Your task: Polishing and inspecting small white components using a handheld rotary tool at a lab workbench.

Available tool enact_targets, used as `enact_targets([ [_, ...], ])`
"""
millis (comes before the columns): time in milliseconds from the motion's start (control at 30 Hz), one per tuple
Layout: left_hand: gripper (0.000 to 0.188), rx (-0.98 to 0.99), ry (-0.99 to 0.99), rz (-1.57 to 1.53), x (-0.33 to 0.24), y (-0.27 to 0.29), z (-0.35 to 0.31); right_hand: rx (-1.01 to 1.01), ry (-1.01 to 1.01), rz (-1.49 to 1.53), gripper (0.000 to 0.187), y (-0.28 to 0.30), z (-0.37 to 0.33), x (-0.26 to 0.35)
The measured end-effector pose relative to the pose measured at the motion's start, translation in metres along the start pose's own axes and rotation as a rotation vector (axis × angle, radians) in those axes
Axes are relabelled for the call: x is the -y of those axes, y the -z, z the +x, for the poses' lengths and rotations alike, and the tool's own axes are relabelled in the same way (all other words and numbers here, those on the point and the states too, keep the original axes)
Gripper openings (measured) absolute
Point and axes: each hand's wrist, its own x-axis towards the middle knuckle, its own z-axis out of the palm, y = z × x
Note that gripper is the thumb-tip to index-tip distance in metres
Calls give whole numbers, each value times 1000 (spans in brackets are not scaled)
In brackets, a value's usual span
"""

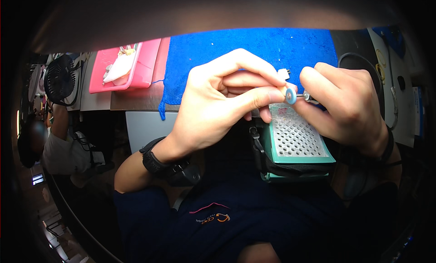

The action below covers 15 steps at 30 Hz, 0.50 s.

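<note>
My right hand (345, 104) is closed around a rotary handpiece (307, 96), most of which its fingers hide. On its thin metal shank sits a small blue polishing disc (290, 96), seen close to my left fingertips. My left hand (213, 99) pinches with thumb and fingers at the disc's edge; whatever small piece lies between them is too hidden to name. Just beyond the fingertips is a small white piece with dark prongs (284, 74), over the blue towel. Below both hands stands a teal-framed box with a perforated metal top (297, 138).
A blue towel (250, 42) covers the bench ahead. To its left a pink tray (147, 65) holds a white object and small parts. Farther left are a black fan (60, 79) and another person (68, 149). A dark cable (359, 56) curves along the right.
</note>
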Motion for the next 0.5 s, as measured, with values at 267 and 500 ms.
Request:
enact_targets([
  [267, 16, 5, 3, 5, -1, 0, 0, 15, -18, 6, 27, 0, 0, 0],
  [500, 15, 4, -4, 11, -1, 0, 0, 17, -33, 11, 26, -1, 0, 0],
])
